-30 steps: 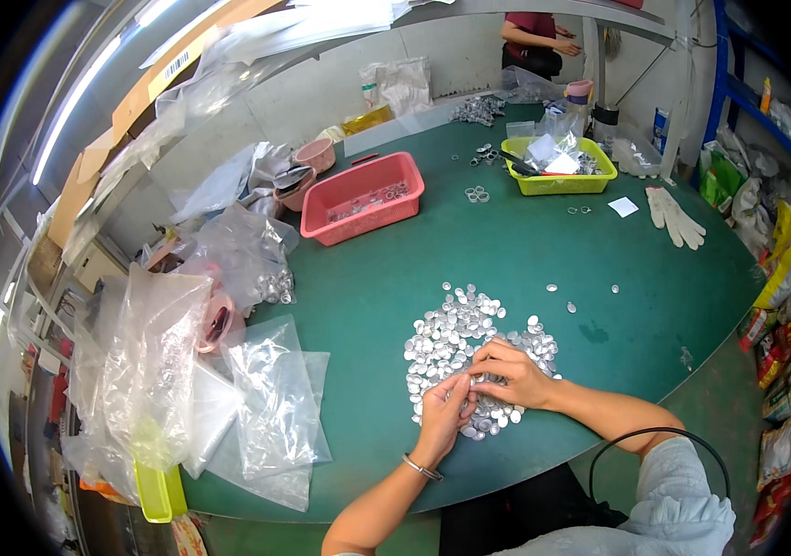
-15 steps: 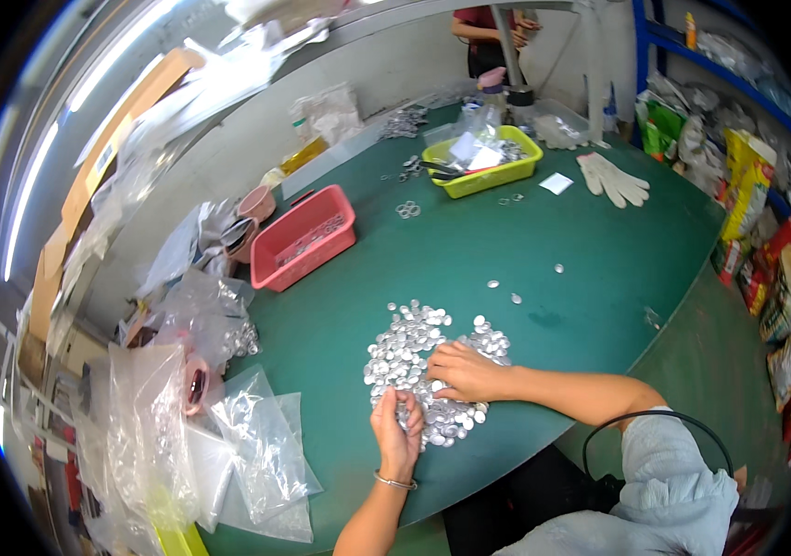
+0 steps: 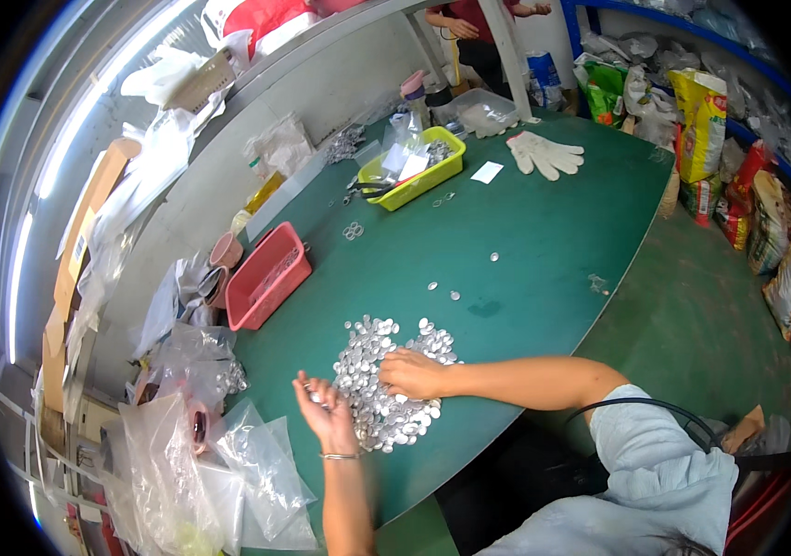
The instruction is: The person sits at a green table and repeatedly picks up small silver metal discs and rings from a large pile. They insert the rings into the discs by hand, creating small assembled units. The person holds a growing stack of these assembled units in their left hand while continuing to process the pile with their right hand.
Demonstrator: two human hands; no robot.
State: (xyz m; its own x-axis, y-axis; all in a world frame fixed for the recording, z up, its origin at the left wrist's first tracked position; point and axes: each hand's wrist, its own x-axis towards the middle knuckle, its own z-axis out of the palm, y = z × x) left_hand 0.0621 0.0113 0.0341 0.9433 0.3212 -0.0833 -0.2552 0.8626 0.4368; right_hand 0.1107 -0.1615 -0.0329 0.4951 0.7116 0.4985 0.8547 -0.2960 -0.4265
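Many silver discs lie in a loose heap on the green worktop, lower centre of frame. Right hand sits over the heap's middle, discs all round it, fingers bunched downward; tips hidden, so cannot tell if it grips one. Left hand is just beside the heap's left edge, palm turned up, fingers loosely curled, holding a few discs that show at the fingers; exact count too small to tell. Bracelet on left wrist. Three stray discs lie apart from the heap, above and right of it. Clear plastic bags lower left; pink basket left of centre, with small metal pieces inside. Yellow-green tray upper centre, filled with packets and metal parts; white card and pale glove to its right. Co-worker at top edge.
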